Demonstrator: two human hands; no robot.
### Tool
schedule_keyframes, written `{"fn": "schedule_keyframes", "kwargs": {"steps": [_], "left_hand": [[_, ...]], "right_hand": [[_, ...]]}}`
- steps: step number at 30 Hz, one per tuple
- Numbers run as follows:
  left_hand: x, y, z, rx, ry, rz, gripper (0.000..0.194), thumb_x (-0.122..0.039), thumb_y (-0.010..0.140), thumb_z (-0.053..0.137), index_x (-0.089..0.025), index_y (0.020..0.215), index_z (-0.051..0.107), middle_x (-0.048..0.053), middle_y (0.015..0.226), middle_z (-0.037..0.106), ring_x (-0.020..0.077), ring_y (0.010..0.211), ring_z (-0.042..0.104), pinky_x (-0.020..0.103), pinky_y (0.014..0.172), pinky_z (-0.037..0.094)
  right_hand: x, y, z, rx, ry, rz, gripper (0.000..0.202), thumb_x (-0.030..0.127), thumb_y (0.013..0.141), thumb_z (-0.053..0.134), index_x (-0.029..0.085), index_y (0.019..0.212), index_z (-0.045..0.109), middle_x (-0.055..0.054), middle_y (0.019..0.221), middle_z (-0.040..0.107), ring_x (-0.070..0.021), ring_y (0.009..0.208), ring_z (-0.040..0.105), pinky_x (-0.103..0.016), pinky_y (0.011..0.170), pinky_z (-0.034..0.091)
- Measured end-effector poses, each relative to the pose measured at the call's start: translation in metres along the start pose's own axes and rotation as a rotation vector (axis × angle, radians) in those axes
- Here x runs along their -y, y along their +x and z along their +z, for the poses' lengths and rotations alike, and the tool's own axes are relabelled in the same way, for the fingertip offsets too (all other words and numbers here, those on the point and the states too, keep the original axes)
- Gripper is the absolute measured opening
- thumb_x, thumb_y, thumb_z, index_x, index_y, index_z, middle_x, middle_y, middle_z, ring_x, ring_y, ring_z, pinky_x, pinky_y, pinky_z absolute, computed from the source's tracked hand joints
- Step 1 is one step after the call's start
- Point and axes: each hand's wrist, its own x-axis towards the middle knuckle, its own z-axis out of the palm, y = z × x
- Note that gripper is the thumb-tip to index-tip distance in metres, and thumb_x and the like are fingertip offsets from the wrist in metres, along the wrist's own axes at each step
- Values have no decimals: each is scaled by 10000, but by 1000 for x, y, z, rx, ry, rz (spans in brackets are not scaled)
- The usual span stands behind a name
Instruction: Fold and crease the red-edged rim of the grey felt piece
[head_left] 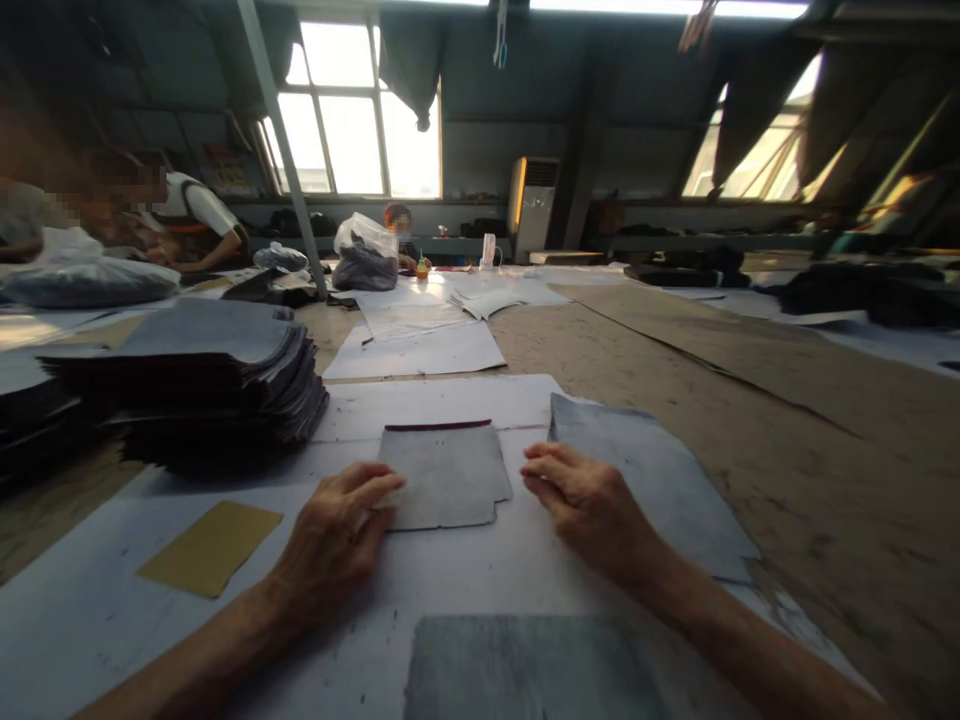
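Note:
A small grey cut piece (445,475) with a dark red top edge lies flat on white paper (442,400) in front of me. My left hand (334,540) rests palm down, its fingertips touching the piece's lower left corner. My right hand (589,505) lies palm down just right of the piece, fingers pointing at its right edge, partly over a larger grey sheet (652,480). Neither hand grips anything. Another grey sheet (525,665) lies nearest to me, between my forearms.
A tall stack of dark cut pieces (217,385) stands at the left. A tan card (210,545) lies near my left forearm. Brown board (750,400) covers the table's right. Other people work at the far left and back, beside filled plastic bags (365,255).

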Motion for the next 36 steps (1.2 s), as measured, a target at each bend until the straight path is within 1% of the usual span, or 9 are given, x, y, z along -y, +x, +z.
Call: {"fn": "schedule_keyframes", "kwargs": {"steps": [3, 5, 7, 10, 12, 18, 27, 33, 36], "left_hand": [[-11, -6, -11, -48, -49, -10, 209, -229, 841, 481, -208, 1023, 582, 61, 1064, 545, 223, 977, 512, 423, 843, 413], [-31, -9, -17, 58, -115, 59, 225, -231, 833, 502, -235, 1050, 563, 43, 1058, 541, 209, 968, 503, 409, 830, 415], [-58, -11, -18, 196, -185, 119, 282, -207, 806, 522, -245, 1085, 538, 39, 1063, 536, 210, 952, 490, 416, 814, 413], [-92, -11, -9, 329, -253, 106, 326, -171, 737, 567, -219, 1058, 542, 42, 1027, 546, 222, 907, 483, 441, 785, 409], [-104, -10, -2, 370, -253, 66, 281, -160, 707, 585, -207, 983, 571, 36, 962, 562, 225, 867, 485, 447, 760, 404], [-102, -16, 4, 327, -206, 12, 248, -167, 750, 561, -246, 985, 573, 13, 868, 556, 201, 782, 480, 419, 711, 379], [-97, -22, 8, 175, -326, 211, 313, -25, 809, 415, -226, 962, 600, 14, 743, 468, 138, 690, 411, 295, 611, 326], [-96, -24, 5, 229, -387, 331, 294, 32, 782, 398, -131, 937, 587, 41, 755, 474, 142, 698, 390, 290, 608, 349], [-96, -24, 4, 261, -382, 337, 234, 11, 801, 401, -119, 893, 573, 46, 764, 481, 147, 707, 389, 292, 612, 356]], "right_hand": [[9, -18, -28, 21, 38, 74, 154, 112, 841, 490, 167, 817, 632, -30, 922, 624, -138, 806, 590, -238, 743, 478], [21, -32, -44, 103, 59, 90, 127, 112, 776, 592, 193, 863, 638, 10, 875, 637, -135, 785, 593, -228, 701, 485], [35, -45, -52, 192, 50, 75, 285, 84, 681, 681, 199, 937, 629, 17, 875, 641, -163, 824, 585, -258, 711, 490], [49, -58, -52, 297, 1, 27, 415, 51, 604, 730, 175, 982, 613, -9, 877, 633, -217, 850, 558, -350, 735, 488], [53, -61, -48, 314, -20, 26, 404, 31, 615, 718, 156, 983, 608, -28, 868, 624, -224, 818, 550, -380, 719, 486], [45, -64, -44, 280, 27, 55, 355, 26, 656, 693, 141, 983, 616, -45, 833, 601, -219, 805, 524, -362, 710, 458], [41, -72, -41, 179, 95, -84, 165, 72, 823, 502, 158, 851, 640, -34, 726, 544, -183, 719, 442, -305, 608, 352], [40, -76, -42, 157, 33, -179, 229, 75, 870, 411, 157, 866, 624, -30, 727, 556, -175, 705, 455, -329, 633, 349], [42, -80, -44, 163, -20, -242, 268, 87, 896, 351, 145, 925, 612, -46, 797, 575, -188, 762, 480, -380, 728, 379]]}}
